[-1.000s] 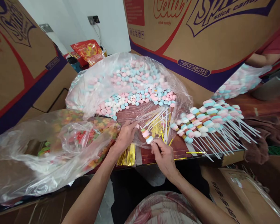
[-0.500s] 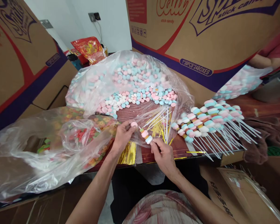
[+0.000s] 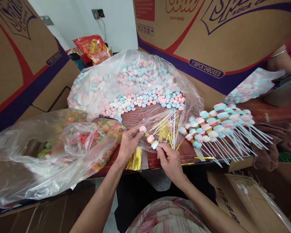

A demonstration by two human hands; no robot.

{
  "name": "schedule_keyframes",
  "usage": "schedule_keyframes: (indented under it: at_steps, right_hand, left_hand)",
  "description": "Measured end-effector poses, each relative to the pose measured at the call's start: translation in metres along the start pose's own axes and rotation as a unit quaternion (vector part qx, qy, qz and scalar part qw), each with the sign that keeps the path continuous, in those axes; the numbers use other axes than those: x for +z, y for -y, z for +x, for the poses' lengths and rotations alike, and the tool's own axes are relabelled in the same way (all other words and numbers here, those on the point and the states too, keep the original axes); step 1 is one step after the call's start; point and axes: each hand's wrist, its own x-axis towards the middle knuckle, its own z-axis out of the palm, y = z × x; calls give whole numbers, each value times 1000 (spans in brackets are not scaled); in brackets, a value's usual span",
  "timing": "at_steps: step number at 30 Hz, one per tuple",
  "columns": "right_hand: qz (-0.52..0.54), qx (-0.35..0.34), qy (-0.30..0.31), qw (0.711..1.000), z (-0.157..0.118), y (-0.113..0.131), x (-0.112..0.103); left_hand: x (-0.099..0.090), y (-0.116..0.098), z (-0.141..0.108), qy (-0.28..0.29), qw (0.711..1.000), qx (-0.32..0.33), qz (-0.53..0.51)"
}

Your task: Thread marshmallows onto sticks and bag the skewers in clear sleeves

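Printed cardboard cartons [image 3: 208, 42], flat-sided, stand at the rear and left; the rear one hides much of a co-worker [image 3: 282, 63] and part of a far bag [image 3: 252, 87]. The dark red table [image 3: 264, 108] bears a thin, crinkled, transparent bag [image 3: 92, 85], spread around smooth, rounded marshmallows [image 3: 138, 77] in pink, blue and white. A second clear bag [image 3: 26, 168], at left, veils ring-shaped gummies [image 3: 72, 119]. At right, filled skewers [image 3: 215, 126] lie stacked, slim white ends fanned out, beside a crumpled brown cloth [image 3: 276, 132]. Straight white sticks [image 3: 174, 126] lie just beyond the hands; a glossy gold bundle [image 3: 135, 160] lies beside the left wrist. The right hand [image 3: 171, 161] pinches the lower end of a part-filled skewer [image 3: 150, 139], slanted between both hands; the left hand [image 3: 129, 142] pinches a pink marshmallow [image 3: 142, 128] at its upper tip.
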Motion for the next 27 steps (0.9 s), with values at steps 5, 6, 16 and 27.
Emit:
schedule_keyframes:
  at_steps: [5, 6, 16, 27]
  right_hand:
    - [-3, 8, 0, 1000, 1, 1, 0]
    - [-2, 9, 2, 1000, 1, 1, 0]
    - [19, 37, 10, 999, 4, -4, 1]
    - [-2, 20, 2, 1000, 4, -3, 2]
  left_hand:
    - [-1, 1, -1, 21, 997, 45, 67]
    - [-2, 1, -1, 22, 995, 55, 85]
    - [-7, 2, -5, 31, 919, 242, 309]
    - [-4, 4, -17, 58, 935, 178, 302]
